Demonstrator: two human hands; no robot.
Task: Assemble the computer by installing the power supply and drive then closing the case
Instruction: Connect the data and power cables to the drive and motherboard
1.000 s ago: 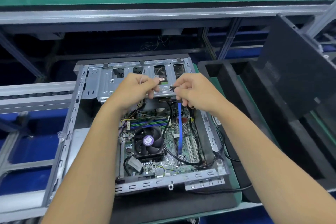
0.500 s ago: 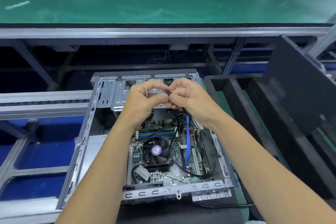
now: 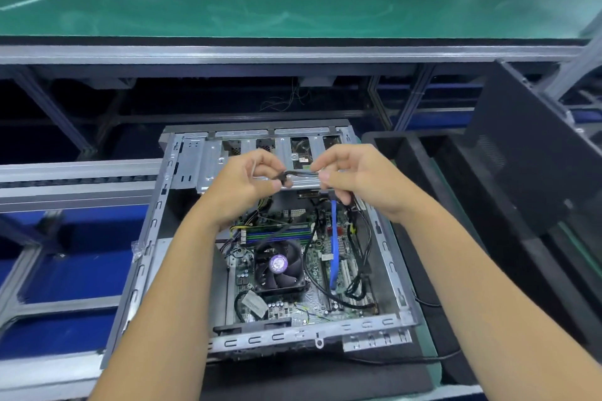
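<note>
Head view shows a thin black cable (image 3: 301,174) stretched between both hands above the drive cage (image 3: 208,166) of the open case (image 3: 153,231); it looks light and limp, best taken at its connector end. Left hand (image 3: 247,185) and right hand (image 3: 355,179) each hold a narrow pinching grip on it, wrists raised, forearms converging.

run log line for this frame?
left hand: pinches thin black cable | right hand: pinches it too | open grey metal computer case: side panel off

Bare matt metal case (image 3: 153,231) — glossy green benchtop (image 3: 293,0)
</note>
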